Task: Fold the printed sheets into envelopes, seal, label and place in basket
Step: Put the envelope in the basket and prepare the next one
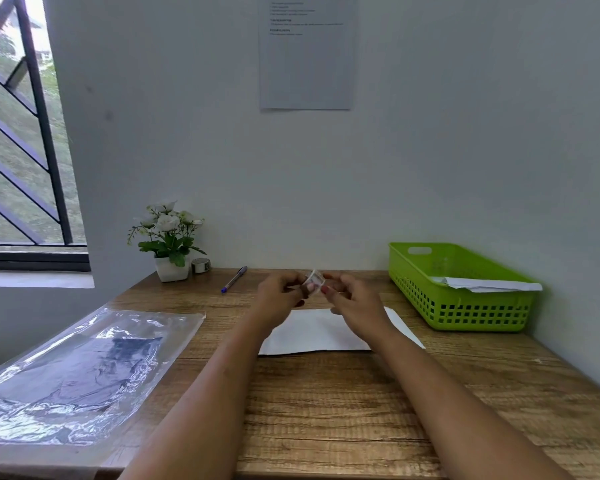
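- Two hands met above the wooden table (326, 410); the left hand (281, 292) pinched a small roll of clear tape (314, 279) and the right hand (352, 296) pinched it from the other side, seemingly hunting for the loose end; whether any strip was already drawn out was too small to tell.
- Such tape would likely be light, thin and clingy, apt to curl back on itself; holding the roll by its rim and drawing the end with the other fingertips looked the sound grip.
- Below the hands the folded sheet (312, 332) lay flat on the table, partly hidden by both forearms; it was plain white, with one corner angling out to the right.
- That paper was probably light and limp, easily creased or slid; pressing it flat while taping, then lifting it by an edge, seemed wise.
- At the right, against the wall, stood the green basket (465, 306), with folded white paper (489, 284) already inside.
- A pen (234, 279) lay beyond the hands; a clear plastic sleeve (84, 368) lay at the left.
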Tool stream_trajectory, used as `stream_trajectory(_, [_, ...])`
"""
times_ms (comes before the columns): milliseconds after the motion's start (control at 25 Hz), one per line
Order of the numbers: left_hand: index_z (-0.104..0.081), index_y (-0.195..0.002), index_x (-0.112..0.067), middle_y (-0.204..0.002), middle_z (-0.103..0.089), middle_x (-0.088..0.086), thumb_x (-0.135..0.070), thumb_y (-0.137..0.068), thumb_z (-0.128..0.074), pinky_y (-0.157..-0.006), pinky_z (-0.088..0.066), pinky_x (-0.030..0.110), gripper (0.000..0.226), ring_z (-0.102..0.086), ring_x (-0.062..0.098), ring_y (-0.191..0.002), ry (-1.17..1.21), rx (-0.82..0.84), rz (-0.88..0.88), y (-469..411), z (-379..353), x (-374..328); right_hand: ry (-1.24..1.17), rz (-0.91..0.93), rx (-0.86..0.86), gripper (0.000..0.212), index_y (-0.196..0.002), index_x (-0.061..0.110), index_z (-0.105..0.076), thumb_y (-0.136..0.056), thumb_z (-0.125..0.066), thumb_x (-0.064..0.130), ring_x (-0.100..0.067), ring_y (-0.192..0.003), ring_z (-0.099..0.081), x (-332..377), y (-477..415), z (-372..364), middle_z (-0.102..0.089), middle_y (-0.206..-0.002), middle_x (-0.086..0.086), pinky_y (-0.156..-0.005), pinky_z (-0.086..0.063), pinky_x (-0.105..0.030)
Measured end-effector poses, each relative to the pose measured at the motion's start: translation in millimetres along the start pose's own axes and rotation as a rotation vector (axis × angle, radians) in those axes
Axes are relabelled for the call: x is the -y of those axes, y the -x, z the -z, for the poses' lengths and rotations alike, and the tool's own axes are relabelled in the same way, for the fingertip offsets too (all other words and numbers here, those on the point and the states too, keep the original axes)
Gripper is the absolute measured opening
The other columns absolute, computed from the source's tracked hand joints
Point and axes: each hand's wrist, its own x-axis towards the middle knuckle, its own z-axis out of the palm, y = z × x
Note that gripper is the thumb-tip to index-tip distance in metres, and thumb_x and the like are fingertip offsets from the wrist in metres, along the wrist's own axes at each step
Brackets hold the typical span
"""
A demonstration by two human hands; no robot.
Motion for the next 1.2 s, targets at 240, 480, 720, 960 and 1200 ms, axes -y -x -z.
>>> stream_trajectory(240, [-0.070,-0.096,-0.010,-0.094,-0.066,0.007,-0.021,-0.089,-0.061,-0.076,-0.054,0.023,0.015,-0.064,0.017,-0.088,0.056,0.082,0.001,0,-12,3,0.027,0.047,-0.132,0.031,-0.111,0.013,-0.069,-0.080,-0.074,0.017,-0.017,-0.084,-0.067,2,0,3,-0.072,-0.089,-0.005,-0.075,-0.058,-0.036])
stream_trajectory(480, [-0.072,-0.098,-0.014,-0.101,-0.068,0.004,-0.018,-0.082,-0.071,-0.076,-0.053,0.020,0.017,-0.063,0.014,-0.091,0.005,0.070,-0.019,2,-12,4,0.043,0.086,-0.205,0.018,-0.099,0.005,-0.073,-0.082,-0.071,0.009,-0.020,-0.079,-0.068,1,0,4,-0.073,-0.087,-0.009,-0.073,-0.058,-0.040])
stream_trajectory(720, [-0.071,-0.091,-0.021,-0.095,-0.067,0.004,-0.021,-0.082,-0.071,-0.071,-0.055,0.021,0.009,-0.063,0.016,-0.088,-0.096,0.025,-0.043,4,-13,3,0.040,0.069,-0.229,0.004,-0.087,0.009,-0.071,-0.083,-0.070,0.010,-0.013,-0.063,-0.059,-2,-2,5,-0.068,-0.075,-0.004,-0.064,-0.053,-0.031])
stream_trajectory(960, [-0.069,-0.092,-0.017,-0.088,-0.065,-0.001,-0.034,-0.085,-0.065,-0.073,-0.054,0.037,0.019,-0.059,0.017,-0.083,-0.364,-0.039,-0.088,5,-13,4,0.123,0.083,-0.154,0.008,-0.082,0.015,-0.063,-0.089,-0.061,0.010,-0.006,-0.068,-0.051,-6,-4,4,-0.058,-0.073,0.005,-0.063,-0.044,-0.023])
stream_trajectory(1200, [-0.066,-0.082,-0.010,-0.089,-0.060,0.006,-0.029,-0.083,-0.069,-0.069,-0.056,0.038,0.020,-0.056,0.018,-0.079,-0.412,-0.068,-0.082,5,-11,8,-0.095,-0.050,-0.216,0.016,-0.082,0.021,-0.057,-0.092,-0.056,0.010,-0.010,-0.065,-0.054,-6,-4,8,-0.061,-0.078,0.000,-0.055,-0.050,-0.027])
